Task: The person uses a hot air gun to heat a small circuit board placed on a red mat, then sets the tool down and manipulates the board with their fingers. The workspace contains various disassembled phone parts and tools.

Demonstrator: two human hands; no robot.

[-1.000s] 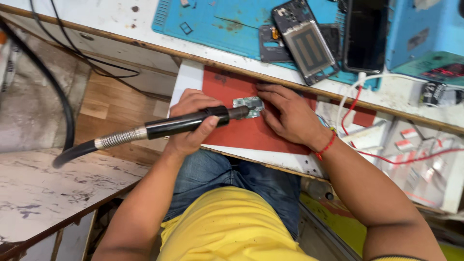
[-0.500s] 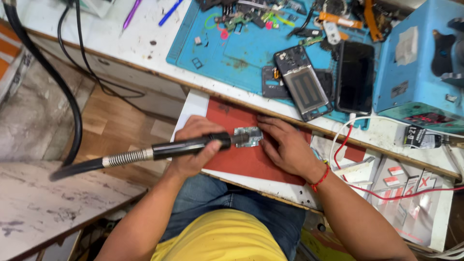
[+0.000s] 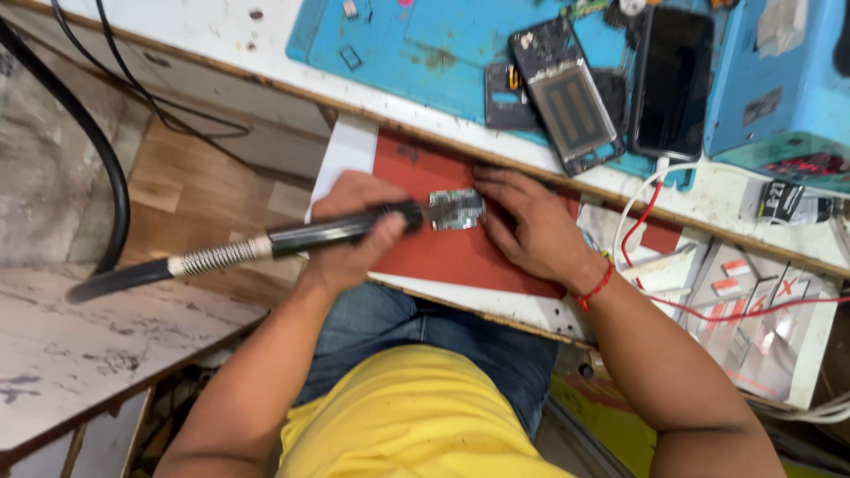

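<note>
The left hand (image 3: 354,235) is wrapped tight around a black hot-air tool (image 3: 336,232), tip on the small metal board (image 3: 457,209). At 3 o'clock, the right hand (image 3: 531,232) lies flat with fingers pressing the board so it stays put on the red mat (image 3: 443,257).

Single head-worn view, looking steeply down from above the person's own torso and facing forward over the lap toward the tabletop (image 3: 266,40). The camera is sitting close: both forearms are entering from the bottom edge, and the red mat (image 3: 460,257) is lying near frame centre, tilted slightly clockwise.
</note>
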